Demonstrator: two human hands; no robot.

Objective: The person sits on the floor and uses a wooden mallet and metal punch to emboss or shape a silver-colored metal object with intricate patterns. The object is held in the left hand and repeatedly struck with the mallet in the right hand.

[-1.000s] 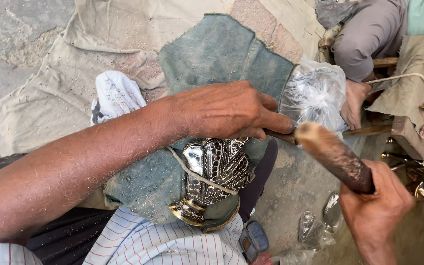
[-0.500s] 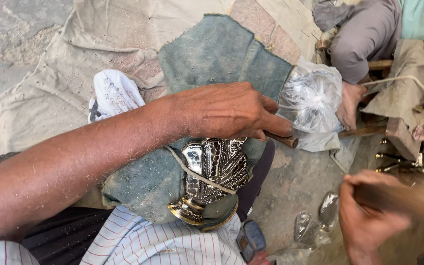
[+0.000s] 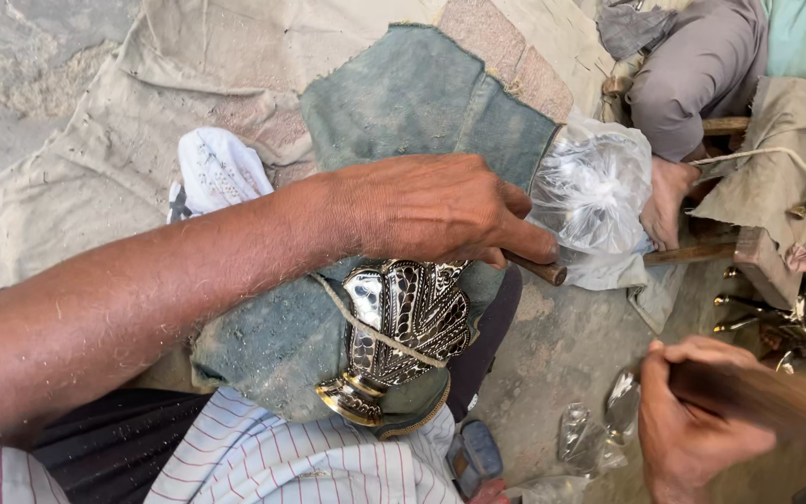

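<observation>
My left hand (image 3: 440,207) grips a thin metal punch (image 3: 541,271) whose tip sticks out past my fingers, just above an engraved, shiny metal vessel (image 3: 401,327). A cord crosses the vessel and holds it down on a grey-green cloth pad (image 3: 412,103) over my lap. My right hand (image 3: 697,411) is low at the right, closed around a dark wooden mallet handle (image 3: 757,397), which is blurred from motion.
A clear plastic bag (image 3: 594,191) lies right of the pad. Another person's grey-clad leg (image 3: 701,75) and foot sit at the top right, beside brass pieces (image 3: 757,313). A white cloth (image 3: 216,173) lies left; burlap sacking (image 3: 76,177) covers the ground.
My right hand with the mallet has swung down and away to the lower right. My left hand and the punch have stayed on the vessel.
</observation>
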